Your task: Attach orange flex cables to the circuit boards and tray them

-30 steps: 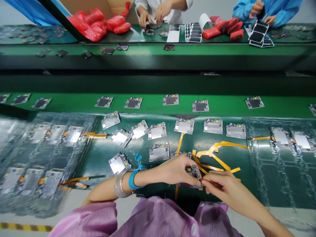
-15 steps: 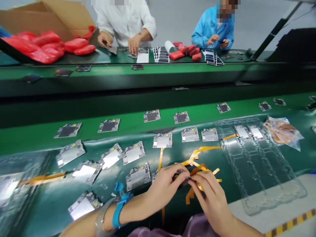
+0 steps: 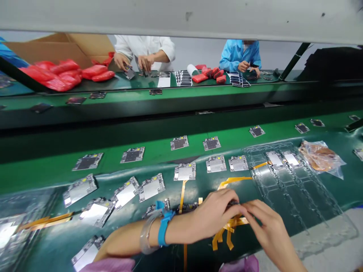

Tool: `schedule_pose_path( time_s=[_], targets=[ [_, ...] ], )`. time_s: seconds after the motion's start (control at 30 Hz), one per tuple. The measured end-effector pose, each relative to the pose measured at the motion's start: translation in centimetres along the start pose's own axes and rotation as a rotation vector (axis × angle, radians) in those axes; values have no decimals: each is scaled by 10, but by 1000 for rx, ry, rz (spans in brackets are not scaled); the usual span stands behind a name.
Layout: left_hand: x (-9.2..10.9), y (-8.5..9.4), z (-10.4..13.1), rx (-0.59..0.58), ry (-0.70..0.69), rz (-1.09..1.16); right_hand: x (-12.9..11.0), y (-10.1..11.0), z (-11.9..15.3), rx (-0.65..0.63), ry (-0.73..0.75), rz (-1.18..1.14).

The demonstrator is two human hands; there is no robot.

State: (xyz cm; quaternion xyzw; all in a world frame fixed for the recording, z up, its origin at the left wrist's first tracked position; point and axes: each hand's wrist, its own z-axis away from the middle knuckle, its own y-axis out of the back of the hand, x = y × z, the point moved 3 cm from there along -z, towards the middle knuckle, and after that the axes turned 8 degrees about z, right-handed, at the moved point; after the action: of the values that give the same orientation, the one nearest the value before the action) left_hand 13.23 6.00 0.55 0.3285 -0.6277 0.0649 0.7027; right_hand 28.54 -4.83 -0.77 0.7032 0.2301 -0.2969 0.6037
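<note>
My left hand (image 3: 217,209), with a blue strap and a clear band on its wrist, is closed on a small dark piece (image 3: 233,203) mostly covered by the fingers. Right beside it, my right hand (image 3: 265,221) pinches at the same spot, its fingertips meeting the left thumb; what they grip is hidden. Orange flex cables (image 3: 229,232) spread out just below the hands, and another orange strip (image 3: 235,179) runs off behind them. Left of the hands, a circuit board (image 3: 185,207) is partly covered by the left forearm. A board with a silver plate (image 3: 185,172) lies farther back.
Several silver-plated boards (image 3: 152,187) lie on the green mat at left. A clear plastic tray (image 3: 300,196) and a bag of brown pieces (image 3: 321,155) are at right. Dark-plated boards (image 3: 133,155) lie on the green belt (image 3: 159,151). Two people work across the line.
Both hands have moved right, still close together. The view has tilted, so a pale overhead panel now crosses the top. Across the line, one person's hands have shifted over the dark pieces.
</note>
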Motion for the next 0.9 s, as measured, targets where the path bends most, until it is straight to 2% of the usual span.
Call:
schedule_pose_path(
  time_s=[0.07, 0.13, 0.17, 0.23, 0.3, 0.37, 0.43, 0.53, 0.63, 0.77, 0.9],
  targets=[
    [-14, 24, -24, 94, 47, -18, 32, 13, -7, -18, -275, -194],
    [-40, 63, -46, 264, 92, -165, 72, 26, -15, 93, -602, -486],
    [-58, 85, -55, 363, 175, -317, 92, 31, -20, 188, -738, -651],
    [-97, 122, -67, 470, 286, -409, 127, 38, -30, 324, -854, -776],
    [-133, 148, -70, 510, 380, -452, 154, 41, -41, 408, -914, -796],
    [-159, 161, -68, 522, 436, -478, 172, 39, -48, 456, -972, -801],
    [-174, 166, -63, 538, 473, -498, 182, 33, -52, 466, -1014, -799],
    [-178, 170, -58, 560, 500, -497, 187, 24, -52, 425, -1051, -777],
    [-169, 172, -53, 558, 458, -449, 188, 20, -50, 343, -1078, -718],
    [-145, 167, -33, 589, 376, -366, 190, 26, -53, 137, -1106, -589],
    [-111, 153, 3, 583, 293, -250, 186, 47, -57, -26, -1071, -355]
  ],
)
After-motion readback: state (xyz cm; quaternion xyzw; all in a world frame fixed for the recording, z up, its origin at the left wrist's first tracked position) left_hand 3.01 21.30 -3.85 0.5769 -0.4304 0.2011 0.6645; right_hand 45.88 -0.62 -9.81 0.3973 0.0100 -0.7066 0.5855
